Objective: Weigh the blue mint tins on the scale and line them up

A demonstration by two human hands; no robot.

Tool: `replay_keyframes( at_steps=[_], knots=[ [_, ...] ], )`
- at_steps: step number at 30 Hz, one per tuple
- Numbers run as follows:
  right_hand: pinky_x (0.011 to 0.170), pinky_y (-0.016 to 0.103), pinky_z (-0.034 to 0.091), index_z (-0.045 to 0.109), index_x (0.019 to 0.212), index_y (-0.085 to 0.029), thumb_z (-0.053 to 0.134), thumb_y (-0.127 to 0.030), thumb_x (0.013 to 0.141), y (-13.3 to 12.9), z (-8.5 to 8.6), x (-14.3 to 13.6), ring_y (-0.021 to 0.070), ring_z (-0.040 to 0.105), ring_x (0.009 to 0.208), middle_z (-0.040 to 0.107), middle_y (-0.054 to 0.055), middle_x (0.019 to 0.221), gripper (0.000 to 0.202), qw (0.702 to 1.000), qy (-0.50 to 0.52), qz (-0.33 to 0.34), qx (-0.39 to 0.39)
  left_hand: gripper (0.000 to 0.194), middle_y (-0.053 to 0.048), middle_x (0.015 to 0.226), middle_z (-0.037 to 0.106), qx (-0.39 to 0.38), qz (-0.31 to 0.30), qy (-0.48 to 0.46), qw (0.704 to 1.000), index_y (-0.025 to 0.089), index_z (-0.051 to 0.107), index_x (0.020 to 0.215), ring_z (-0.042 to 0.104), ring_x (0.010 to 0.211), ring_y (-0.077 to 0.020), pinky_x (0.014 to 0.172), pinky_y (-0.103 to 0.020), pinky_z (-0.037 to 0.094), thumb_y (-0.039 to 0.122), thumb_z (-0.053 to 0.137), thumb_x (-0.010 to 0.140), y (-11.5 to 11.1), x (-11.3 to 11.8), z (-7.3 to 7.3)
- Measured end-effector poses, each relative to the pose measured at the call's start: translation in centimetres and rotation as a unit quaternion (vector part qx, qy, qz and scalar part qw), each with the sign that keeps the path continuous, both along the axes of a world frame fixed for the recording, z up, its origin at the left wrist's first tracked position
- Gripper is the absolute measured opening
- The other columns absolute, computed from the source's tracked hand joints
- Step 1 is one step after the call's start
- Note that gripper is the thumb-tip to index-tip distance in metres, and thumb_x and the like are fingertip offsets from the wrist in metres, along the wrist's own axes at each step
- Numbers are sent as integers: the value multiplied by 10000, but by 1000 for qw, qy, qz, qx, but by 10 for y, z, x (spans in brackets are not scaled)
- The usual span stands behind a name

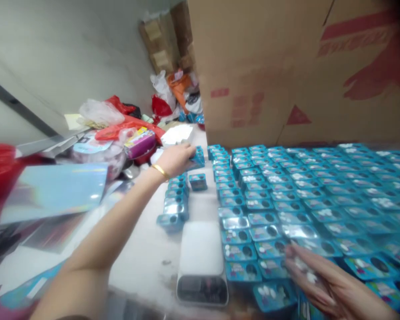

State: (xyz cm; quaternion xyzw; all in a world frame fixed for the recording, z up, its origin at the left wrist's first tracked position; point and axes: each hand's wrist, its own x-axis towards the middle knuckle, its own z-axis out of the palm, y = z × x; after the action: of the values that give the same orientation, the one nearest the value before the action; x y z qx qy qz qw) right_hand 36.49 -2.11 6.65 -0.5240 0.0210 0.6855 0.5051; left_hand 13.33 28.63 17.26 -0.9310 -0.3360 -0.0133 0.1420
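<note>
My left hand (177, 161), with a gold bangle at its wrist, reaches far forward and is closed on a small blue box (198, 157). One more blue box (198, 182) lies just below it, beside a short row of blue boxes (176, 200). My right hand (315, 278) is at the lower right, blurred, its palm cupped around several small white pieces (310, 276). It hovers over the near edge of a large array of blue boxes (293, 206), many with white pieces on top. Between my hands sits a white digital scale (202, 251).
Behind the array stands a big cardboard carton (270, 75) with red print. To the left are a shiny pale-blue sheet (55, 189), a purple package (140, 144) and red plastic bags (130, 129). White paper (178, 134) lies beyond my left hand.
</note>
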Motion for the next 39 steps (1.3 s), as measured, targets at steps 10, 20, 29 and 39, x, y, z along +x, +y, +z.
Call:
replay_keyframes(
  at_steps=[10,20,29,39],
  knots=[
    [427,112,336,570,1000,-167,633,-387,834,27,24,-43,32,433,493,560,-33,642,282,912,-151,350,150,275,-49,925,644,-200,-75,75,974,175,436,1068,635,810,-213,615,-271,432,241,564,834,-167,-27,-74],
    [480,201,379,571,853,-147,476,-221,868,91,37,-97,93,487,488,521,-33,551,121,682,-493,489,230,306,-77,1043,606,-185,-38,-190,963,179,515,1069,582,976,-224,833,-347,473,390,584,859,-170,-89,-88],
    [790,280,424,667,823,-151,620,-106,764,121,14,-131,212,585,887,624,100,939,88,485,-645,526,269,216,-57,922,624,-274,108,-302,907,177,572,985,591,846,-174,780,-299,483,361,485,911,-214,-158,-138],
    [788,296,415,638,985,-129,593,-118,803,115,25,-136,210,576,856,565,111,1030,187,421,-680,539,264,205,-57,951,628,-299,140,-344,879,185,574,994,597,895,-183,824,-315,480,351,495,904,-228,-161,-154]
  ],
)
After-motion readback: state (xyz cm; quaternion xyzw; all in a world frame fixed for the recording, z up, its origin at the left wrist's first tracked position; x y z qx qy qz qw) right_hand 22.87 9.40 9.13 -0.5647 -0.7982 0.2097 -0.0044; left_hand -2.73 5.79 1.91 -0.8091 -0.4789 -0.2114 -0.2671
